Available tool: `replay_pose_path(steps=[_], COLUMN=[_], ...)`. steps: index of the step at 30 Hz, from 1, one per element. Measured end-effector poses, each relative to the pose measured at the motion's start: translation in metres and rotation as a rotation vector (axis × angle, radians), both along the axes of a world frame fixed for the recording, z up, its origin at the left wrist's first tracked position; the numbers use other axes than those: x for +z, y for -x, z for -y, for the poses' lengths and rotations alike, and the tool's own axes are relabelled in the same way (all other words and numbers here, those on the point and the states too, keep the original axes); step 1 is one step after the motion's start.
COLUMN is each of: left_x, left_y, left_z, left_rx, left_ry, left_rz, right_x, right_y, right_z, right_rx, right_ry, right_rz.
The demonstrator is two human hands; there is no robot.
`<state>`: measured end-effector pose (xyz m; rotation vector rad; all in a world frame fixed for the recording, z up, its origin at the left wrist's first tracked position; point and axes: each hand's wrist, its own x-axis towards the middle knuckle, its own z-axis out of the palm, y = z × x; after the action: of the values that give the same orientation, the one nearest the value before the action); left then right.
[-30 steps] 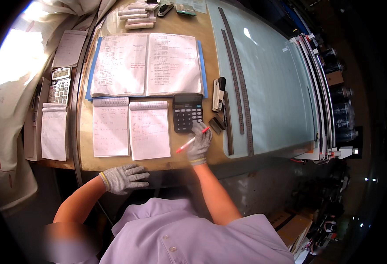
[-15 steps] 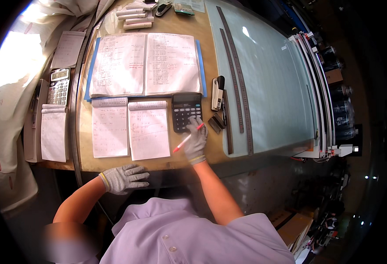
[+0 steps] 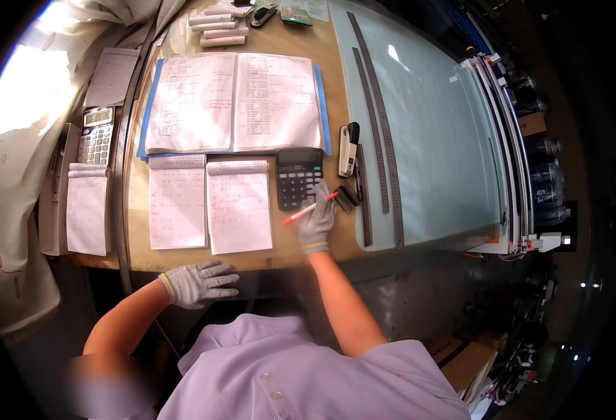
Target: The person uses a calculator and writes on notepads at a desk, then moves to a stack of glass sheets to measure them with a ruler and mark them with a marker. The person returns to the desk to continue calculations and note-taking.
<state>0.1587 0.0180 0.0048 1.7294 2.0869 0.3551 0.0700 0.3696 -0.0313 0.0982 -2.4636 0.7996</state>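
My gloved right hand [image 3: 317,222] grips a red-and-white pen [image 3: 306,210], which lies slantwise across its fingers. Its fingertips are over the lower right keys of a black calculator [image 3: 299,183]. My left hand [image 3: 199,283], also in a grey knit glove, rests on the table's near edge with its fingers spread and nothing in them. Just beyond it lie two notepads with handwriting, a left notepad [image 3: 178,203] and a right notepad [image 3: 240,208]. Above them is an open ledger [image 3: 189,105] on a blue folder.
A stapler [image 3: 348,150] and a small dark box [image 3: 346,198] lie right of the calculator. Metal rulers [image 3: 374,112] lie on the pale glass surface [image 3: 441,140]. At left are a silver calculator [image 3: 96,136] and another notepad [image 3: 88,210]. Rolled pads [image 3: 220,31] sit at the back.
My right hand has shifted slightly right and upward over the calculator keys, still with the pen. My left hand stays where it was.
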Motion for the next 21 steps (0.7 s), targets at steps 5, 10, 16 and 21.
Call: replay_pose_path(steps=[5,10,16,21], left_x=[-0.001,0.000,-0.001,-0.002], left_y=[-0.001,0.000,0.000,-0.001], left_z=[0.001,0.000,0.001,0.001], left_rx=[0.003,-0.001,0.001,-0.005], left_ry=[-0.007,-0.014,-0.019,0.009], left_rz=[-0.004,-0.002,-0.006,0.002], right_x=[0.010,0.012,0.004,0.017], right_y=[0.003,0.001,0.000,0.005], right_z=[0.001,-0.002,-0.002,0.007], right_rx=[0.112,0.354,0.354,0.248], right_ry=[-0.037,-0.101,-0.121,-0.128], right_rz=[-0.021,-0.041,0.022,-0.019])
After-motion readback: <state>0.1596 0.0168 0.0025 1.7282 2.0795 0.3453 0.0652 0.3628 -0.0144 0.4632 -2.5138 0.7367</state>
